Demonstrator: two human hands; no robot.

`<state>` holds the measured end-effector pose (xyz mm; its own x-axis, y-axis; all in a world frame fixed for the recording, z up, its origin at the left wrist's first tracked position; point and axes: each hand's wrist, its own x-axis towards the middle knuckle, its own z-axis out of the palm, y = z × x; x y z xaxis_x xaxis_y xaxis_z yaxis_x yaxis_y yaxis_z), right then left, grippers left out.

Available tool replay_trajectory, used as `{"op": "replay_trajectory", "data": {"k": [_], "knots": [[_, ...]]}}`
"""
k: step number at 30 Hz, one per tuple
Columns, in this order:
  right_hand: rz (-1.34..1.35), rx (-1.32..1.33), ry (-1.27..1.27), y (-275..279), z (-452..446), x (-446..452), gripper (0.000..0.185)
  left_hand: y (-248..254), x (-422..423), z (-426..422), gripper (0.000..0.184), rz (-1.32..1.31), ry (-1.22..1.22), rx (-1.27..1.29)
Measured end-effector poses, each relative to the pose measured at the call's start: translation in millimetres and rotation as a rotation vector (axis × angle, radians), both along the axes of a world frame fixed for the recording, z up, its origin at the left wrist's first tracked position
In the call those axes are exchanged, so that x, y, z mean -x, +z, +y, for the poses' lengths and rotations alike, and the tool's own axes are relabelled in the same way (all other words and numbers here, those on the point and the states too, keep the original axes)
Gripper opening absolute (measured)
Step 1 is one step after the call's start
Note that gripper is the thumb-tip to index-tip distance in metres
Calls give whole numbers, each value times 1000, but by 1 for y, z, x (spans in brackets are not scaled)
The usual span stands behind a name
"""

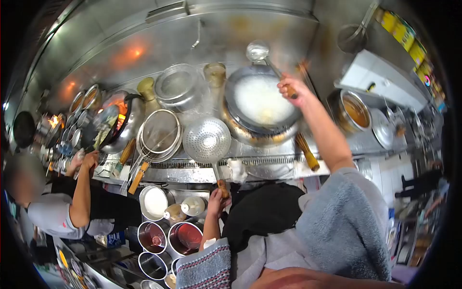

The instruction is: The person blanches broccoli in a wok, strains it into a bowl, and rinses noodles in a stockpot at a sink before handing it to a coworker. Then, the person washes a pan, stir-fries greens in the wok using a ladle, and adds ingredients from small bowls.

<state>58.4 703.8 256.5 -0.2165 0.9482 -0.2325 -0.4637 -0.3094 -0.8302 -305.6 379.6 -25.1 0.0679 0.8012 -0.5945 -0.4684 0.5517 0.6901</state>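
In the head view, my right hand (pixel 294 90) is closed round the wooden handle of a metal ladle (pixel 258 51), whose bowl is raised at the far rim of a large wok (pixel 233 91). White, foamy liquid (pixel 263 98) fills much of the wok. Lower down, my left hand (pixel 217 202) grips the wooden handle of a round perforated skimmer (pixel 207 140). The skimmer's bowl lies left of the wok, over the steel stove top, beside a wire-mesh strainer (pixel 161 131). Nothing shows in the skimmer's bowl.
At the left, another person (pixel 60 212) works at a flaming wok (pixel 129 120). A bamboo brush (pixel 307 151) sits at the stove's front edge. A pot of brown liquid (pixel 355 111) stands right of my wok. Several containers, including a pot of red liquid (pixel 186 237), stand below left.
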Motion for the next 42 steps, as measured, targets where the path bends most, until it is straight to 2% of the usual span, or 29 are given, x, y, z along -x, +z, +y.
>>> {"op": "replay_trajectory", "data": {"k": [1, 6, 7, 9, 11, 12, 14, 15, 16, 17, 18, 19, 20, 21, 24, 25, 27, 28, 30, 31, 33, 34, 35, 37, 38, 39, 40, 41, 42], "knots": [[-95, 1, -26, 2, -17, -20, 77, -4, -2, 4, 42, -49, 10, -9], [-131, 80, -108, 7, -85, -77, 81, -14, -9, 40, 33, -204, 73, 24], [-212, 131, -128, 8, -107, -81, 81, -19, -5, 46, 31, -231, 71, 40], [-293, 183, -155, 10, -142, -79, 81, -3, -1, 54, 25, -298, 94, 55], [-274, 276, -140, 10, -164, -72, 64, 5, 16, 59, 16, -512, 39, 149], [-259, 287, -140, -3, -166, -77, 64, 34, 15, 58, 12, -419, 58, 156], [371, 259, -41, -47, -156, -85, 73, 54, 26, 60, 12, -393, 30, 138], [533, 245, -111, -69, -153, -76, 68, 58, 32, 59, 12, -372, 16, 123], [506, 183, -151, -94, -156, -60, 69, 67, 36, 48, 12, -360, 19, 117], [480, 121, -193, -107, -166, -44, 70, 81, 36, 26, 14, -229, 0, 62], [242, 118, -241, -100, -185, -24, 74, 105, 34, -1, 16, -91, -18, 11], [4, 114, -286, -82, -202, -11, 78, 132, 29, -25, 16, -71, -15, 10], [-129, 108, -201, -58, -213, -11, 85, 157, 23, -45, 17, -35, -19, -24], [-108, 109, -197, -57, -213, -15, 85, 173, 22, -51, 19, 1, -24, -58], [-334, 31, -9, -95, -195, -38, 80, 175, 17, -39, 21, 73, 18, -120], [-318, 34, 3, -103, -193, -47, 80, 184, 10, -33, 21, 89, 27, -115], [-533, -100, 99, -108, -189, -64, 81, 205, -6, 0, 26, 277, 51, -180], [-531, -99, 105, -101, -183, -70, 81, 210, -10, 22, 26, 355, 43, -197], [-843, -140, 271, -82, -165, -79, 80, 208, -5, 74, 29, 537, 25, -232], [-840, -141, 277, -94, -153, -82, 80, 204, 2, 100, 32, 641, 13, -251], [-1234, -637, 188, -127, -130, -90, 81, 203, 5, 149, 38, 808, -19, -308], [-1238, -389, 320, -94, -127, -87, 82, 204, 5, 172, 38, 897, -38, -317], [-1236, -390, 324, -87, -119, -91, 82, 201, 7, 195, 38, 986, -58, -327], [-1294, -537, 344, -81, -108, -97, 80, 170, 37, 239, 57, 1251, -121, -441], [-1353, -521, 374, -69, -103, -98, 79, 157, 53, 263, 57, 1252, -122, -443], [-1352, -520, 371, -71, -96, -101, 79, 147, 69, 283, 65, 1399, -138, -529], [-1397, -587, 370, -75, -90, -104, 80, 152, 68, 292, 73, 1545, -153, -617], [-1441, -654, 368, -79, -84, -106, 80, 157, 69, 296, 73, 1545, -154, -620], [-1440, -653, 365, -85, -80, -109, 80, 185, 59, 292, 77, 1444, -244, -479]]}}
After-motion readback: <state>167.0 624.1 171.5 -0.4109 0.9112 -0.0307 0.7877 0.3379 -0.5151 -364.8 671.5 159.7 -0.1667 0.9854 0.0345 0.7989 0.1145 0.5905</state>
